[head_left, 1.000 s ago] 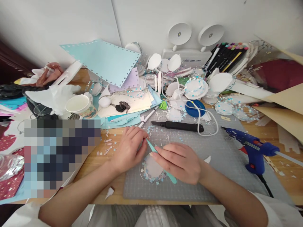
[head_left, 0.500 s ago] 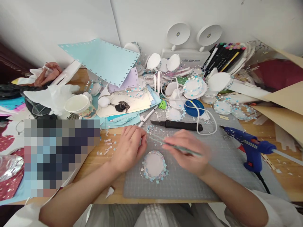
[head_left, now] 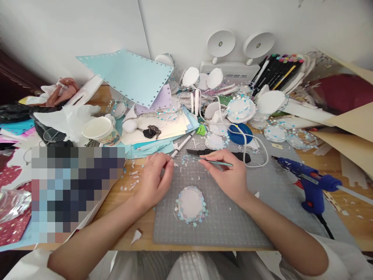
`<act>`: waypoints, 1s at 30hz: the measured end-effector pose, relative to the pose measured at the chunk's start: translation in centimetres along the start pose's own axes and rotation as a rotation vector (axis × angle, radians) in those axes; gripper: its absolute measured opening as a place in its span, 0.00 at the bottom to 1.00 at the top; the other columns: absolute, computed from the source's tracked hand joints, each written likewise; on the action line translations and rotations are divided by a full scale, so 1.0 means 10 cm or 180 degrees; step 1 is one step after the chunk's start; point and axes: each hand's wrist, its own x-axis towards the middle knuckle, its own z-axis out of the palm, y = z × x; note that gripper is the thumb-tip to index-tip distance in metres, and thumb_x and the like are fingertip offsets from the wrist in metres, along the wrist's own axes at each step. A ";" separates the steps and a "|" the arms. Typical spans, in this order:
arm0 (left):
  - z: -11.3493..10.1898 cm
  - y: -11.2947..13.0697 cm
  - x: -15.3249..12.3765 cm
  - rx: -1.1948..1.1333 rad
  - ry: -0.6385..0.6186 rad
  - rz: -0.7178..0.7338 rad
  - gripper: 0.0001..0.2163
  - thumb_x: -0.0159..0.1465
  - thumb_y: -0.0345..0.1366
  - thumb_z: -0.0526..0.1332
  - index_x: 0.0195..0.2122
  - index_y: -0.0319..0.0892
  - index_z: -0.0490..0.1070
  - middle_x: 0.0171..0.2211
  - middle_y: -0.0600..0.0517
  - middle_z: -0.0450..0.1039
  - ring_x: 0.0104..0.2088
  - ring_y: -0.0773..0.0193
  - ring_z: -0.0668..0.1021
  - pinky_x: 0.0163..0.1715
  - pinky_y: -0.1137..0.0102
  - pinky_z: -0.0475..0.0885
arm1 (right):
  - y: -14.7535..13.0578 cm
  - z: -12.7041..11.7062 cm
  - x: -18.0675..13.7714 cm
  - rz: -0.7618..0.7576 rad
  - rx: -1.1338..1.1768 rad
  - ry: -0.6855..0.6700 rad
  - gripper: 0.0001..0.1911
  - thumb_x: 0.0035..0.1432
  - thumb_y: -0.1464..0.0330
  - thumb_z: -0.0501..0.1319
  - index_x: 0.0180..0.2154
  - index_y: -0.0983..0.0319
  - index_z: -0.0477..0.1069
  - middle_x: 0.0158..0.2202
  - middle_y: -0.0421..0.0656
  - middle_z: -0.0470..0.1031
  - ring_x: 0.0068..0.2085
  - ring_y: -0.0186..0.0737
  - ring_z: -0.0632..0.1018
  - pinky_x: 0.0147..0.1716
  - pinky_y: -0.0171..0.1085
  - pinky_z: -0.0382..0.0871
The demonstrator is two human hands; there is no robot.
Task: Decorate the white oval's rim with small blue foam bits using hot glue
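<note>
My right hand (head_left: 230,175) pinches slim teal tweezers (head_left: 217,161), their tips pointing left at a small pile of blue and white paper flowers (head_left: 188,159). My left hand (head_left: 157,175) rests on the left edge of the grey cutting mat (head_left: 180,235), fingers curled with the thumb against them; whatever may be inside is hidden. Between and below both hands lies a round white paper disc (head_left: 190,204), ringed with tiny blue and pale flowers. A black craft knife (head_left: 243,155) lies just behind my right hand, blade to the left.
To the right lies a blue glue gun (head_left: 311,181) with a glue stick. Behind the mat are a white cable (head_left: 265,151), a blue round lid (head_left: 239,134) and heaped decorated discs (head_left: 240,109). A paper cup (head_left: 99,130) and keys (head_left: 153,131) stand left of these.
My right hand has moved slightly up, bringing the tweezers' tips near the flower pile. The left hand has shifted slightly left. The disc has stayed in place on the mat.
</note>
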 end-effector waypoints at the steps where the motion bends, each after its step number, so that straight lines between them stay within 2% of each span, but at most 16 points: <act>1: 0.00 0.00 0.00 -0.0056 0.0001 -0.0019 0.08 0.67 0.29 0.49 0.31 0.42 0.62 0.27 0.54 0.66 0.30 0.64 0.69 0.35 0.67 0.60 | 0.02 0.01 -0.01 -0.0108 -0.0081 -0.0041 0.05 0.52 0.71 0.65 0.29 0.59 0.70 0.31 0.42 0.77 0.36 0.39 0.79 0.35 0.38 0.73; 4: 0.01 0.01 0.00 -0.0134 -0.0001 -0.0078 0.08 0.66 0.28 0.48 0.34 0.41 0.64 0.29 0.53 0.68 0.32 0.64 0.70 0.37 0.67 0.61 | 0.06 0.05 -0.01 -0.0330 -0.0197 -0.0173 0.04 0.53 0.72 0.64 0.29 0.60 0.70 0.30 0.43 0.78 0.36 0.40 0.80 0.37 0.39 0.74; 10: 0.03 0.02 0.00 -0.0035 0.0065 -0.0181 0.10 0.67 0.29 0.46 0.29 0.42 0.59 0.26 0.54 0.66 0.28 0.65 0.68 0.34 0.68 0.61 | 0.11 0.12 0.01 -0.0479 -0.0358 -0.0251 0.04 0.53 0.73 0.64 0.28 0.60 0.69 0.30 0.42 0.78 0.36 0.39 0.80 0.36 0.36 0.74; 16: 0.05 0.00 -0.02 0.0129 0.0077 0.0159 0.14 0.68 0.32 0.50 0.23 0.42 0.55 0.20 0.57 0.60 0.25 0.67 0.65 0.32 0.68 0.59 | 0.13 0.14 0.03 -0.0283 -0.0419 -0.0266 0.03 0.53 0.71 0.64 0.29 0.59 0.70 0.30 0.41 0.79 0.35 0.39 0.80 0.34 0.36 0.75; 18: 0.05 0.00 -0.03 0.0113 0.0083 0.0162 0.12 0.67 0.32 0.51 0.25 0.42 0.58 0.22 0.56 0.63 0.26 0.66 0.67 0.34 0.67 0.59 | 0.10 0.13 0.03 -0.0238 -0.0405 -0.0224 0.03 0.53 0.70 0.64 0.29 0.59 0.70 0.30 0.41 0.79 0.34 0.38 0.80 0.33 0.36 0.75; 21: 0.04 0.01 -0.03 -0.0012 0.0155 0.0012 0.05 0.67 0.29 0.50 0.36 0.42 0.63 0.29 0.53 0.69 0.32 0.64 0.70 0.37 0.67 0.62 | 0.05 0.10 0.04 -0.0169 -0.0331 -0.0052 0.03 0.53 0.70 0.64 0.28 0.60 0.71 0.29 0.40 0.78 0.33 0.37 0.79 0.34 0.36 0.75; 23: 0.03 0.02 -0.03 -0.0076 0.0126 -0.0053 0.07 0.67 0.28 0.49 0.39 0.42 0.64 0.31 0.53 0.70 0.34 0.64 0.71 0.38 0.67 0.62 | 0.01 0.07 0.04 -0.0060 -0.0287 0.0079 0.03 0.52 0.70 0.65 0.28 0.60 0.72 0.28 0.40 0.77 0.33 0.37 0.79 0.34 0.36 0.74; 27: 0.01 0.03 -0.02 -0.0050 0.0009 -0.0125 0.08 0.67 0.28 0.48 0.36 0.42 0.65 0.29 0.54 0.70 0.32 0.64 0.70 0.39 0.67 0.62 | -0.02 0.02 0.04 0.0162 -0.0214 0.0173 0.05 0.52 0.67 0.66 0.28 0.60 0.71 0.28 0.40 0.76 0.33 0.37 0.78 0.32 0.35 0.74; 30: 0.01 0.03 -0.01 -0.0040 0.0005 -0.0155 0.08 0.67 0.29 0.48 0.35 0.42 0.64 0.29 0.53 0.69 0.32 0.63 0.70 0.38 0.67 0.62 | 0.01 0.04 0.03 -0.0025 -0.0165 -0.0004 0.05 0.52 0.69 0.65 0.29 0.60 0.70 0.30 0.41 0.77 0.35 0.38 0.79 0.35 0.36 0.74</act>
